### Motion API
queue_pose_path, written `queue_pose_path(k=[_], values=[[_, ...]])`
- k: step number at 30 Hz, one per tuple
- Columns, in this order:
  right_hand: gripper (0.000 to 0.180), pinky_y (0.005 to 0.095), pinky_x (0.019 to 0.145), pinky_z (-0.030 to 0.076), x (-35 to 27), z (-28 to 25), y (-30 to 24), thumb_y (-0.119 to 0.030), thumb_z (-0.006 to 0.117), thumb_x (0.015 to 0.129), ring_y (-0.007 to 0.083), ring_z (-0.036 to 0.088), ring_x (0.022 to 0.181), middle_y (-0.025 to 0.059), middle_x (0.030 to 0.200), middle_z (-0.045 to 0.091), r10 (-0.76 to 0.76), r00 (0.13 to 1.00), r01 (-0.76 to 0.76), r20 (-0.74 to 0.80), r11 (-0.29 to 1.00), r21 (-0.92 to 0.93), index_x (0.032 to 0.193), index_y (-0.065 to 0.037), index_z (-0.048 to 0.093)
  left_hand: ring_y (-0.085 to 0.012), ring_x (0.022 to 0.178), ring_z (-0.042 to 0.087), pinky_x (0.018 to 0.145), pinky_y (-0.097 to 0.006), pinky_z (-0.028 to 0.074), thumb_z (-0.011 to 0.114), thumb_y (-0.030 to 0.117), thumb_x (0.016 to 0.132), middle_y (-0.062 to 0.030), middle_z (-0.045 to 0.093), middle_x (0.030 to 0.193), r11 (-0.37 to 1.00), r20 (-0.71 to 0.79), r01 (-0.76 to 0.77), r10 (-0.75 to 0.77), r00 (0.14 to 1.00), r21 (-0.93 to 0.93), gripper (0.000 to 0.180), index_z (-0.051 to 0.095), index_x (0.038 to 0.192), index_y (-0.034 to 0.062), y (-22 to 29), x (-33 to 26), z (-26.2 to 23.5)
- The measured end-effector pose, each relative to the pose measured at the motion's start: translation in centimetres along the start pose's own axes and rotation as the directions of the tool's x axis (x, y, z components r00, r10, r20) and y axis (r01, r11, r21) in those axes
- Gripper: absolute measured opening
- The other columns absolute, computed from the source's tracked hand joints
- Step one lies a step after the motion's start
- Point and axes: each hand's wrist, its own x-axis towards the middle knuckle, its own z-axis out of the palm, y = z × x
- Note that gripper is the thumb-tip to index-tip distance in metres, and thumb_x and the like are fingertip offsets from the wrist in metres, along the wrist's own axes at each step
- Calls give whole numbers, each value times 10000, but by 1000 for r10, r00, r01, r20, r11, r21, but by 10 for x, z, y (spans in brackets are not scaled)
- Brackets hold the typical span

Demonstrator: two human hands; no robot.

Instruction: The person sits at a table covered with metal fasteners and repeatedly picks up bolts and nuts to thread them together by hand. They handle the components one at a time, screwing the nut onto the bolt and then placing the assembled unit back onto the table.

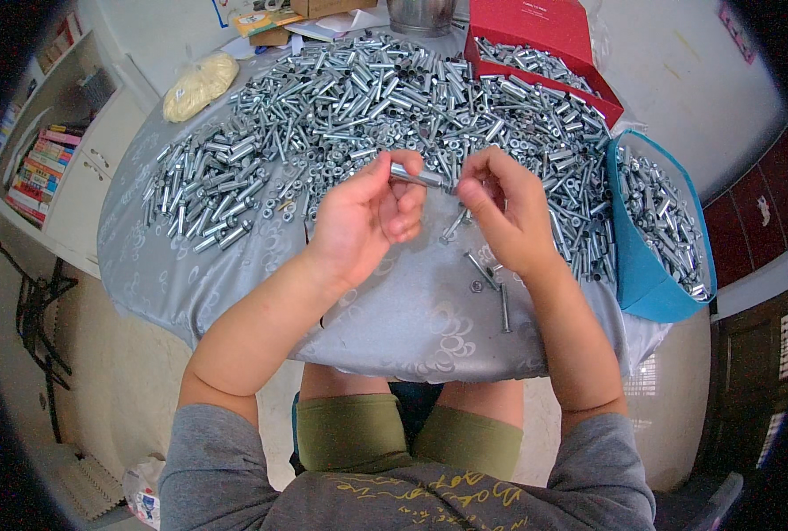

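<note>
My left hand (351, 219) is closed on a shiny metal expansion bolt sleeve (418, 176), pinched between thumb and fingers and lying almost level above the table. At the sleeve's right end is my right hand (511, 214), its thumb and fingers curled together; whatever small part they grip there is hidden. Below the right hand, a few loose bolts (504, 308) and a nut (476, 287) lie on the silvery tablecloth (394, 319). Behind both hands spreads a large heap of bolts, sleeves and nuts (349, 93). Finished-looking sleeves (226, 190) are gathered at its left.
A red box (535, 31) with metal parts stands at the back right. Nearer on the right is a blue fabric bin (664, 283) full of bolts. A bag of pale yellow material (201, 87) lies back left, and a metal bucket (420, 16) stands at the far edge.
</note>
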Motion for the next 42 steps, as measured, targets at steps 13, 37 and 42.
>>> queue_pose_path(k=[13, 37, 42], values=[[111, 282, 453, 399, 0, 2, -2, -175, 615, 741, 207, 501, 450, 67, 535, 516, -132, 991, 129, -30, 986, -105, 781, -81, 573, -82, 499, 302, 509, -223, 278, 302, 327, 917, 35, 323, 591, 999, -5, 11, -11, 1000, -47, 248, 411, 846, 116, 2, 0, -2], [108, 267, 406, 362, 1, 2, 11, -179, 596, 762, 162, 490, 426, 68, 585, 564, -111, 984, 96, -137, 989, -114, 756, -72, 611, -93, 531, 312, 536, -232, 300, 279, 308, 924, 22, 342, 599, 993, 51, -39, 45, 998, -115, 289, 451, 879, 80, 7, 1, -9], [106, 260, 397, 349, 1, 3, 13, -184, 597, 763, 159, 471, 414, 60, 583, 565, -129, 981, 113, -148, 988, -107, 758, -80, 613, -94, 531, 308, 538, -234, 300, 284, 305, 923, 22, 339, 597, 994, 41, -47, 52, 998, -101, 290, 456, 890, 74, 9, 1, -9]])
